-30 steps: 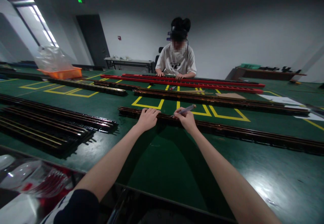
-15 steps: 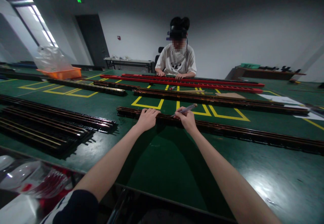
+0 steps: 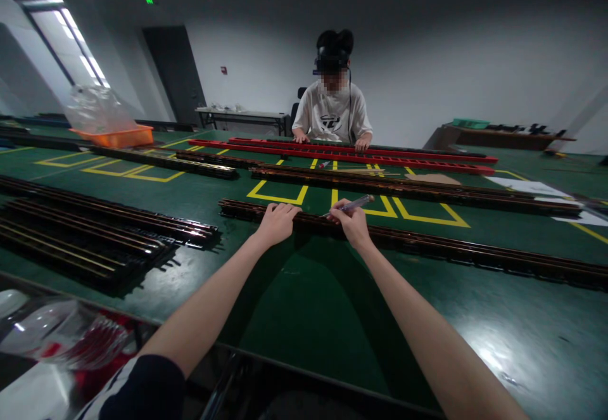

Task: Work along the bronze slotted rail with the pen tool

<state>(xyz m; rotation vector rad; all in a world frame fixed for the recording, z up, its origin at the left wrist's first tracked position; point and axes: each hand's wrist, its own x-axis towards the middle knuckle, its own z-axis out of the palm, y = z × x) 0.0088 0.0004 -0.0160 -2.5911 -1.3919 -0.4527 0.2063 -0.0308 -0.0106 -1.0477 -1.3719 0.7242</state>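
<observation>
A long dark rail strip point(image 3: 456, 249) with coppery lines runs across the green table in front of me. My left hand point(image 3: 277, 222) lies over its left part, fingers bent over the far edge and pressing on it. In my right hand point(image 3: 351, 222) is a slim pen-like tool point(image 3: 358, 203) with a clear barrel and a brownish end, pinched between thumb and fingers. It leans up to the right, its thin tip down at the strip between my hands. Whether the tip touches the strip is too small to tell.
Across the table a co-worker point(image 3: 332, 113) rests hands by red rails point(image 3: 342, 152). More dark rails point(image 3: 85, 239) lie at left and another long one point(image 3: 408, 185) beyond mine. An orange bin point(image 3: 114, 136) with a plastic bag, cardboard point(image 3: 432, 179) and white paper point(image 3: 527, 187) are farther off.
The pen-like tool has shifted slightly right in my right hand. My left hand stays put. The co-worker's hand on the right side of the view has slid farther right along the red rails.
</observation>
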